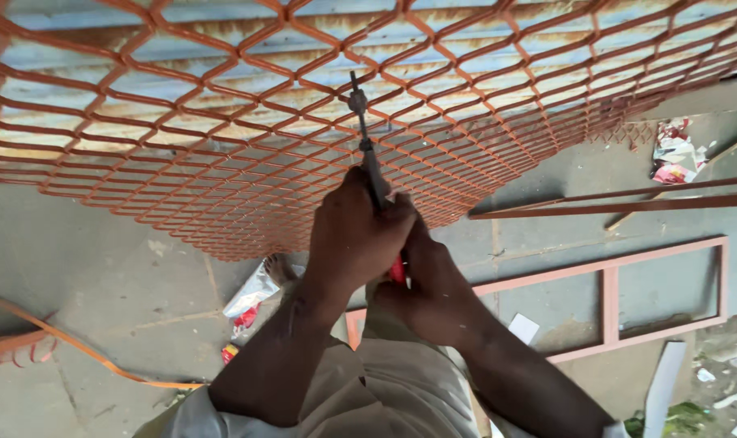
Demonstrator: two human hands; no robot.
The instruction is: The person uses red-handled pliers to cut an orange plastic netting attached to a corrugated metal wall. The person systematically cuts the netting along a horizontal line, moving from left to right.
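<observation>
A large sheet of orange-red expanded metal mesh [222, 146] slopes across the upper view. My left hand [354, 235] and my right hand [429, 280] are both clenched around the red handles of a pair of metal cutters [367, 146]. The dark jaws of the cutters reach up into the mesh near its middle and touch a strand there. My forearms come up from the bottom of the view, over my light-coloured clothing.
A rectangular orange metal frame [612, 268] lies on the concrete floor at the right. Thin metal bars [628, 201] rest above it. Scraps of paper and wrappers [251, 300] lie about. An orange strip [76, 345] curls at the left.
</observation>
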